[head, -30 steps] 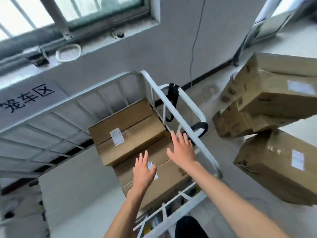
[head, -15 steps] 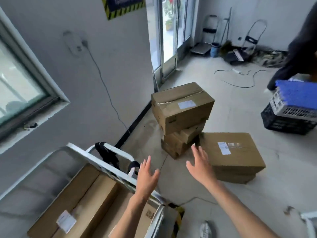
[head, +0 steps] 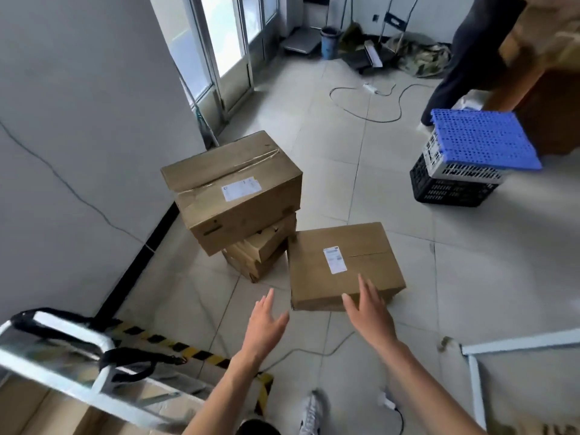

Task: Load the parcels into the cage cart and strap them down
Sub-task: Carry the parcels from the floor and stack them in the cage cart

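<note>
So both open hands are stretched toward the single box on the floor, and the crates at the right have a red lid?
Not red: the head view shows a blue lid on the crates. Otherwise yes: left hand and right hand, both open, stretch toward the single box.

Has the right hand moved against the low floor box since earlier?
Yes. The right hand has shifted rightward, from the low box's left corner to over its near edge, below the label.
</note>
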Available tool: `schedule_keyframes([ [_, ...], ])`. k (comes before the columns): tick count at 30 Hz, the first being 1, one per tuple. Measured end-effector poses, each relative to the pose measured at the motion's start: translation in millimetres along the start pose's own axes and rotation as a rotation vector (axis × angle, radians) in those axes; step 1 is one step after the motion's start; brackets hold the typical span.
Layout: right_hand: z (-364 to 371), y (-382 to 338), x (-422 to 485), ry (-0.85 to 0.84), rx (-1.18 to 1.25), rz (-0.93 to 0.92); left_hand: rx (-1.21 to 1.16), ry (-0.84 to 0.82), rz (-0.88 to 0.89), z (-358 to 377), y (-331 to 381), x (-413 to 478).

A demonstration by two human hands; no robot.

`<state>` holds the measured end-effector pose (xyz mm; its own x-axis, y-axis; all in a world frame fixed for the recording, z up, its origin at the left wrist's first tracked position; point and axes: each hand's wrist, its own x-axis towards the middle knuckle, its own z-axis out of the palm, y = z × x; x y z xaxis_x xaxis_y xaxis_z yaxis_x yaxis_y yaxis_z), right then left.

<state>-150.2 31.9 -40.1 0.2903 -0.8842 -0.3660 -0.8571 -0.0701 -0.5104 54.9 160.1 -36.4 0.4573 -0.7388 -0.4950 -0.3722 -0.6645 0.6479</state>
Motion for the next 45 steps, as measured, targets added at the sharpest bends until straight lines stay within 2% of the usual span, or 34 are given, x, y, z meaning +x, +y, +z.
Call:
schedule_keyframes([
  [6,-15.3,42.7,71.0,0.018,0.006,0.119,0.031,-0.102,-0.027,32.0,25.1,78.5],
  [10,2.4,58.7,123.3,-0.024,-0.022,0.153,0.003,-0.125,-0.024,58.0,31.3,151.0],
  [14,30.0,65.0,166.8,-0.082,0.039,0.274,0.016,-0.183,-0.101,82.0,32.0,219.0],
  [21,78.5,99.2,271.2,-0.176,0.102,0.344,0.15,-0.28,-0.185,122.0,9.2,328.7],
  [26,101.5,163.2,346.9,-0.155,0.152,0.436,0.049,-0.318,-0.314,166.1,-29.1,400.1],
  [29,114.1,217.0,392.2,-0.138,0.163,0.524,-0.057,-0.286,-0.454,195.8,-56.7,445.1],
  [32,122.9,273.4,434.1,-0.123,0.111,0.596,-0.155,-0.178,-0.532,232.0,-81.6,479.7],
  [35,122.7,322.0,472.0,-0.11,-0.046,0.567,-0.056,-0.03,-0.576,265.4,-91.6,489.4],
  [37,119.6,347.3,500.6,-0.135,-0.068,0.545,-0.045,0.069,-0.561,277.9,-100.6,495.4],
  [40,115.8,370.4,542.3,-0.229,0.092,0.533,-0.146,0.137,-0.54,276.0,-119.7,512.2],
  [45,110.2,393.2,570.0,-0.382,0.35,0.55,-0.373,0.104,-0.621,266.2,-132.4,524.4],
])
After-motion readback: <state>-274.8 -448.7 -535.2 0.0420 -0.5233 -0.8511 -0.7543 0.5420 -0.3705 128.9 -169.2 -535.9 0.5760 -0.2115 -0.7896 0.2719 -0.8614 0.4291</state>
